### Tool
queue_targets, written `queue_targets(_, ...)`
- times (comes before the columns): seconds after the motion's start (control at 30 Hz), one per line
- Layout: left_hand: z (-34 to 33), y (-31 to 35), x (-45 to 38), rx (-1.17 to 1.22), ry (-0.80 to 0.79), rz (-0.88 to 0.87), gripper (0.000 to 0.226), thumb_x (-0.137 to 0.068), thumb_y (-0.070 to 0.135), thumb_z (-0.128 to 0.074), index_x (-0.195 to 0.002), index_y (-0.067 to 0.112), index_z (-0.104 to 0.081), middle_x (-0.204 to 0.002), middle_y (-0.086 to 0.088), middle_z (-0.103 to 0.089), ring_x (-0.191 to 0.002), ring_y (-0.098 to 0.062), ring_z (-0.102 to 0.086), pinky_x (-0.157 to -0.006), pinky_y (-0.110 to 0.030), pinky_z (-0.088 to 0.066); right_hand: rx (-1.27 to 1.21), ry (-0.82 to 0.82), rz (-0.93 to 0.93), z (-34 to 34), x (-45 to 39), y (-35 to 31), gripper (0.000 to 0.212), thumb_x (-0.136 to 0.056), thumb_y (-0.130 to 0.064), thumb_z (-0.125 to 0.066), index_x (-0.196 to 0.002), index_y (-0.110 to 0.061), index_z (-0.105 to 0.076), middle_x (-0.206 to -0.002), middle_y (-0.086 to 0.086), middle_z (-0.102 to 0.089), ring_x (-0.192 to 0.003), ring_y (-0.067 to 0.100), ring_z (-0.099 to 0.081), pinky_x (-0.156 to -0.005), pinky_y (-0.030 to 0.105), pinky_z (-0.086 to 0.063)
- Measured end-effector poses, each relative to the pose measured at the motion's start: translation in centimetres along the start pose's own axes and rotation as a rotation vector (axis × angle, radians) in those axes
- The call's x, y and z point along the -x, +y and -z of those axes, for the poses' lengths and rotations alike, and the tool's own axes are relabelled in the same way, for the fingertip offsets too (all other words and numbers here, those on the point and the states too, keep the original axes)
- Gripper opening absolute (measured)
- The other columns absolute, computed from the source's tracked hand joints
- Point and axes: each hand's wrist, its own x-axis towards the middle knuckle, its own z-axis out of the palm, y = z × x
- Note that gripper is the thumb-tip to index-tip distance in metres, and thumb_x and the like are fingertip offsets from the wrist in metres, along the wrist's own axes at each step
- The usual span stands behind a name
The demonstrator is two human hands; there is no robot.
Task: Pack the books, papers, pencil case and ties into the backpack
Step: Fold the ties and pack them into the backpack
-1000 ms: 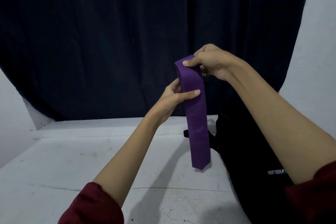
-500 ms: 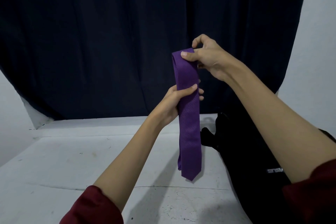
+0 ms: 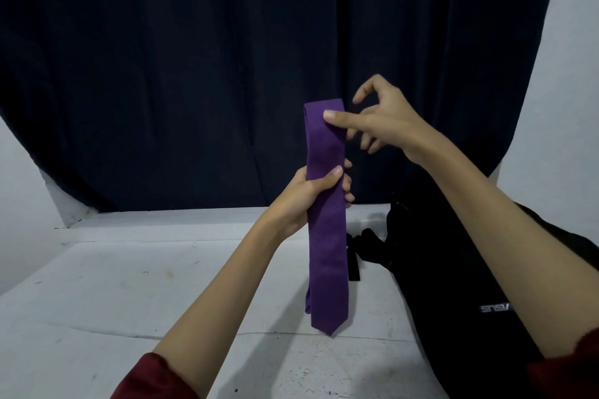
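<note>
Fingers [image 3: 346, 186] of the left hand [image 3: 311, 194] curl round the middle of a purple tie [image 3: 325, 236], the thumb laid across its front, gripping it upright above a white table [image 3: 129, 285]. At the tie's folded top end, toward 12 o'clock from that grip, the right hand [image 3: 382, 120] pinches the fabric with its thumb pressed on the front; the index finger arches clear above, and the remaining fingers spread loosely behind the cloth, though which of them meets the thumb cannot be told. From the left hand the tie hangs straight down toward 6 o'clock, doubled on itself, its pointed tip just over the tabletop. At 3 o'clock from the tie a black backpack [image 3: 453, 285] sits on the table, a small white logo on its side and a black strap [image 3: 354, 264] lying beside the hanging cloth. Dark red sleeves [image 3: 155, 379] cover both upper forearms. Behind, a dark curtain [image 3: 194, 74] hangs against a white wall [image 3: 577, 42].
</note>
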Motion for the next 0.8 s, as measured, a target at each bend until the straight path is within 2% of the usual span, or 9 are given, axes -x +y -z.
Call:
queue_targets(0.1, 0.5, 0.1, 0.3, -0.026, -0.007, 0.013, 0.011, -0.099, 0.011, -0.045, -0.101, 0.010, -0.056, -0.072, -0.001, -0.059, -0.068, -0.016, -0.061, -0.071, -0.029, -0.053, -0.151, -0.175, -0.070, -0.6, 1.1, 1.7, 0.074, -0.061, -0.044, -0.078, -0.124, -0.019, -0.047, -0.101, -0.001, -0.069, -0.083, 0.014, -0.067, -0.068, 0.030, -0.053)
queue_targets(0.13, 0.5, 0.1, 0.3, -0.041, -0.017, 0.021, 0.011, -0.099, 0.010, -0.045, -0.100, 0.009, -0.056, -0.073, -0.001, -0.060, -0.069, -0.016, -0.062, -0.071, -0.029, -0.054, -0.227, -0.231, -0.090, -0.9, 1.1, 2.4, 0.074, -0.061, -0.038, -0.079, -0.126, -0.017, -0.048, -0.106, 0.000, -0.069, -0.091, 0.018, -0.068, -0.074, 0.032, -0.054)
queue_targets(0.2, 0.3, 0.0, 0.3, -0.076, -0.035, 0.032, 0.012, -0.098, 0.009, -0.045, -0.097, 0.009, -0.057, -0.075, -0.001, -0.063, -0.072, -0.017, -0.064, -0.073, -0.031, -0.054, -0.350, -0.268, -0.103, -1.7, 1.1, 3.3, 0.060, -0.069, -0.020, -0.078, -0.124, -0.012, -0.054, -0.106, 0.004, -0.070, -0.095, 0.020, -0.068, -0.078, 0.031, -0.055)
queue_targets(0.27, 0.1, -0.1, 0.4, -0.088, -0.042, 0.034, 0.012, -0.097, 0.009, -0.046, -0.099, 0.008, -0.058, -0.077, -0.002, -0.067, -0.075, -0.017, -0.066, -0.075, -0.033, -0.056, -0.373, -0.219, -0.075, -2.4, 1.3, 3.4, 0.043, -0.076, -0.006, -0.074, -0.117, -0.009, -0.060, -0.096, 0.003, -0.071, -0.085, 0.016, -0.068, -0.068, 0.024, -0.053)
queue_targets(0.33, 0.1, -0.5, 0.7, -0.067, -0.035, 0.043, 0.013, -0.096, 0.010, -0.048, -0.102, 0.009, -0.059, -0.082, -0.003, -0.070, -0.079, -0.017, -0.068, -0.079, -0.034, -0.056, -0.370, -0.158, -0.038, -2.7, 1.3, 3.4, 0.038, -0.076, -0.001, -0.073, -0.112, -0.007, -0.063, -0.090, 0.002, -0.070, -0.079, 0.014, -0.066, -0.061, 0.023, -0.049)
queue_targets(0.4, 0.2, -1.1, 1.2, -0.024, -0.036, 0.076, 0.017, -0.092, 0.013, -0.051, -0.106, 0.009, -0.060, -0.087, -0.004, -0.072, -0.082, -0.018, -0.069, -0.084, -0.035, -0.054, -0.410, -0.136, -0.011, -2.7, 1.3, 3.6, 0.039, -0.075, 0.002, -0.073, -0.111, -0.008, -0.063, -0.090, 0.002, -0.070, -0.083, 0.015, -0.067, -0.066, 0.024, -0.053)
queue_targets(0.5, 0.5, -2.3, 2.2, 0.012, -0.045, 0.144, 0.021, -0.089, 0.014, -0.054, -0.109, 0.009, -0.059, -0.095, -0.006, -0.072, -0.086, -0.019, -0.069, -0.080, -0.030, -0.056, -0.458, -0.079, 0.014, -2.6, 1.1, 3.9, 0.039, -0.074, 0.005, -0.072, -0.107, -0.014, -0.063, -0.095, 0.001, -0.069, -0.090, 0.015, -0.067, -0.078, 0.028, -0.057)
queue_targets(0.67, 1.1, -3.7, 3.4, -0.019, -0.010, 0.171, 0.023, -0.093, 0.001, -0.051, -0.113, 0.008, -0.059, -0.101, -0.004, -0.072, -0.087, -0.015, -0.069, -0.077, -0.023, -0.053, -0.636, 0.077, -0.060, -1.9, 0.1, 3.9, 0.032, -0.075, 0.005, -0.070, -0.096, -0.017, -0.063, -0.089, -0.003, -0.069, -0.083, 0.014, -0.068, -0.068, 0.026, -0.055)
queue_targets(0.8, 1.2, -3.8, 3.3, -0.109, -0.028, 0.189, 0.024, -0.095, 0.005, -0.051, -0.117, 0.011, -0.057, -0.108, -0.003, -0.071, -0.096, -0.017, -0.068, -0.080, -0.023, -0.053, -0.624, 0.097, -0.116, -2.0, -0.7, 4.3, 0.027, -0.076, 0.003, -0.070, -0.092, -0.017, -0.063, -0.092, -0.002, -0.069, -0.087, 0.017, -0.067, -0.068, 0.025, -0.054)
